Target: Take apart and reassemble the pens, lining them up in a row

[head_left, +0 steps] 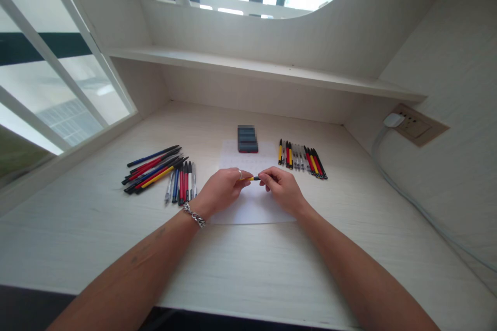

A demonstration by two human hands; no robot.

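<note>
A person's two bare hands meet above a sheet of paper (252,212) on a pale desk (248,264), grasping one slim pen (256,178) between them. The left hand (223,189), which wears a ring (240,174), pinches the yellow barrel between thumb and fingers; the right hand (282,186) has its fingertips closed on the dark end. The pen lies nearly level between the fingertips, a two-ended hold that seems meant to steady one end while the other is worked. Just beyond the hands, a phone (247,139) overlaps the paper's far edge, perhaps put there to be in easy sight; its screen is blurred. Just left of the left hand, near the bracelet (194,214) on that wrist, a short row of pens (181,183) lies side by side, and farther left is a looser pile (155,170), fanned out and overlapping. Beyond the right hand and to its right, a longer row (303,159) of red, yellow, black and clear pens lies neatly side by side. Having groups on both sides probably leaves the middle to the hands and puts every pen within easy reach.
</note>
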